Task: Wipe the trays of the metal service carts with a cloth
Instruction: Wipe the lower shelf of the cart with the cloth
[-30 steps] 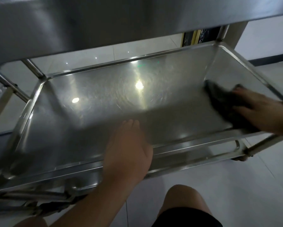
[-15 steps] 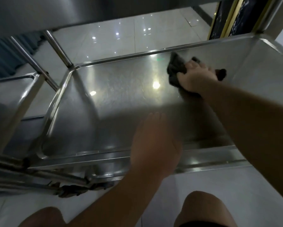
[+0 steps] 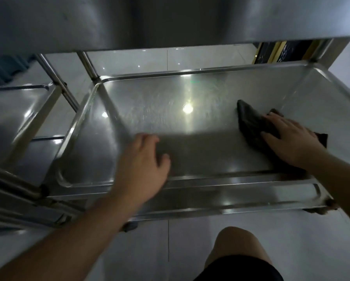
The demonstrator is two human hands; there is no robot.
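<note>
My right hand [image 3: 291, 142] lies flat, fingers spread, pressing the dark cloth [image 3: 253, 124] onto the right side of the cart's lower tray [image 3: 141, 110]. My left hand [image 3: 143, 165] rests loosely curled on the tray near its front rim, gripping nothing. I'm mid-wipe; next I'd judge the left half needs sweeping, steady pressure throughout.

Glossy pale floor tiles [image 3: 241, 236] with thin dark joints. Gold-edged dark panel [image 3: 275, 52] at far right. Dim light overall.
</note>
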